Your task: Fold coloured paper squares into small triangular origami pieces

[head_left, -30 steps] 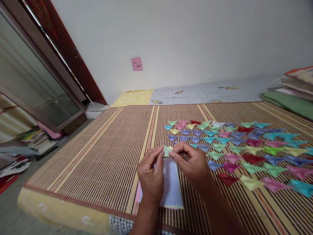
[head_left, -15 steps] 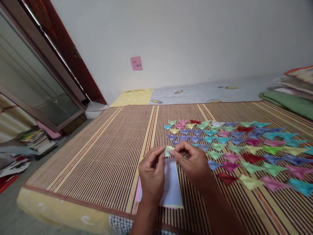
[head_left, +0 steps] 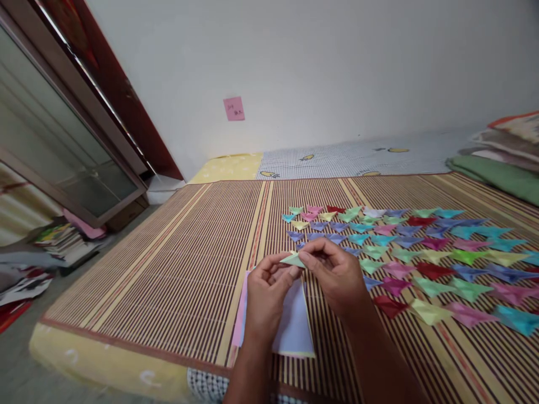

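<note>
A small piece of pale green paper [head_left: 292, 259], folded to a point at its left end, is held above the striped mat [head_left: 189, 269]. My left hand [head_left: 272, 292] has its fingers closed at the paper's lower left side. From the right, my right hand [head_left: 334, 275] pinches the paper between thumb and fingers. Beneath my hands lies a stack of paper sheets [head_left: 292, 328], blue on top with pink and yellow edges showing. Rows of folded paper pieces [head_left: 435, 272] in several colours spread over the mat to the right.
A pink note [head_left: 234, 109] is stuck on the white wall [head_left: 315, 67]. Folded cloths [head_left: 497, 174] are piled at the far right. A glass-panelled door [head_left: 63, 129] stands at the left, with a pile of books [head_left: 63, 241] on the floor below it.
The green paper now shows a narrower, pointed shape. My left hand has shifted slightly right and its fingers have moved lower on the paper. My right hand has turned slightly.
</note>
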{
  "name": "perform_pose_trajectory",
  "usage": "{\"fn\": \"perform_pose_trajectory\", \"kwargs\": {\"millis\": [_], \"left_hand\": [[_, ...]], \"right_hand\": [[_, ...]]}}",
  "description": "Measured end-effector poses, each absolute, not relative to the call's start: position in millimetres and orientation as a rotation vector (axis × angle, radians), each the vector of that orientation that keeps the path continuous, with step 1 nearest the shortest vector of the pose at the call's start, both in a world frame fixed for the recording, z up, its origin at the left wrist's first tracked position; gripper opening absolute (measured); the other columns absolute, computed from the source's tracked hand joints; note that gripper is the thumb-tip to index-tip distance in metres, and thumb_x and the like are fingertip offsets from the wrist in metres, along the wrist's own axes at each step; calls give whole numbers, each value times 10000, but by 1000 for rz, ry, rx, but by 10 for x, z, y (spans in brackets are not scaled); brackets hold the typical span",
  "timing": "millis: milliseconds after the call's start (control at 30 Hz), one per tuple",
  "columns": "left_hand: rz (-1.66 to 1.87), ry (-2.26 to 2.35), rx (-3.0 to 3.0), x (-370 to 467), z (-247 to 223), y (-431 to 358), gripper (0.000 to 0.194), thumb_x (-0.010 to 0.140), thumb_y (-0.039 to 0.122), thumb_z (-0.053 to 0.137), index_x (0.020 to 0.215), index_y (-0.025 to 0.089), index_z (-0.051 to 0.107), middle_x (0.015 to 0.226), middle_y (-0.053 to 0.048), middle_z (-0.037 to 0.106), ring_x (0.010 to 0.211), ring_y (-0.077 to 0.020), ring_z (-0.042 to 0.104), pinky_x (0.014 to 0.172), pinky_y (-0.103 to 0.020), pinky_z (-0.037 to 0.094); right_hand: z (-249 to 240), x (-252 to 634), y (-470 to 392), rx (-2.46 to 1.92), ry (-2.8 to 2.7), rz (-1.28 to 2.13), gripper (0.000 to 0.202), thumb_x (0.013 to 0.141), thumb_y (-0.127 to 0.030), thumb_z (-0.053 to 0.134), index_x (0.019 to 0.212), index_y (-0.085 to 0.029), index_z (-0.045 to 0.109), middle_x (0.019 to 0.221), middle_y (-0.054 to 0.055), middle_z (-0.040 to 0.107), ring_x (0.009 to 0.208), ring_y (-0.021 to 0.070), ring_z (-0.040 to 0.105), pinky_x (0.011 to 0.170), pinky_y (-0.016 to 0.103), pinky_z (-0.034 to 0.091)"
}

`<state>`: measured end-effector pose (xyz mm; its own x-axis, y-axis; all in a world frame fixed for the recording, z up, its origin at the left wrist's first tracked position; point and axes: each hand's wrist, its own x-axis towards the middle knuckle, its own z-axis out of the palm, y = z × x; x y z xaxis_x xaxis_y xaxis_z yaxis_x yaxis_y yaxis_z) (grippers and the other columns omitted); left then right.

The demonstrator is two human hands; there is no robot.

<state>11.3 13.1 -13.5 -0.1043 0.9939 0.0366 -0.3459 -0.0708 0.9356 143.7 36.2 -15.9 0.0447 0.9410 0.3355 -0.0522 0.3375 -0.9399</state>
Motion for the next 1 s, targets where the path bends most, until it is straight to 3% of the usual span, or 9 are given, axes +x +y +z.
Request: {"fn": "perform_pose_trajectory", "kwargs": {"millis": [200,433,700,900,1000], "left_hand": [[1485,980,926,120,-157,142,238,808,333,807,902,116,780,810,-91,810,726,-201,766,723,-316,631],[1510,955,919,128,-180,129,238,855,348,775,944,128,789,888,-98,817,794,-203,771,797,-323,621],[1516,900,880,128,-195,141,246,853,380,781,904,140,786,824,-72,799,700,-189,749,683,-290,609],[1579,1137,1232,85,-154,80,207,932,354,694,947,169,786,809,-46,775,736,-161,715,728,-260,570],[1514,1110,1221,63,-111,94,195,873,356,755,913,167,784,782,-38,770,711,-152,703,707,-247,559]], "right_hand": [[-173,1434,377,-903,-1268,951,86,892,-284,710,846,-217,680,790,-6,658,726,162,598,709,308,479],[-130,1404,345,-888,-1319,784,75,910,-219,683,836,-224,676,804,-4,649,785,176,601,738,326,471],[-39,1368,304,-888,-1440,518,121,916,-156,650,816,-220,669,815,-4,652,806,174,614,744,319,458],[-118,1399,338,-981,-1309,900,131,888,-300,698,804,-207,661,708,-14,646,654,157,593,619,292,467],[-164,1416,358,-958,-1262,1024,157,852,-323,728,780,-203,657,692,-19,644,644,152,593,613,283,473]]}}
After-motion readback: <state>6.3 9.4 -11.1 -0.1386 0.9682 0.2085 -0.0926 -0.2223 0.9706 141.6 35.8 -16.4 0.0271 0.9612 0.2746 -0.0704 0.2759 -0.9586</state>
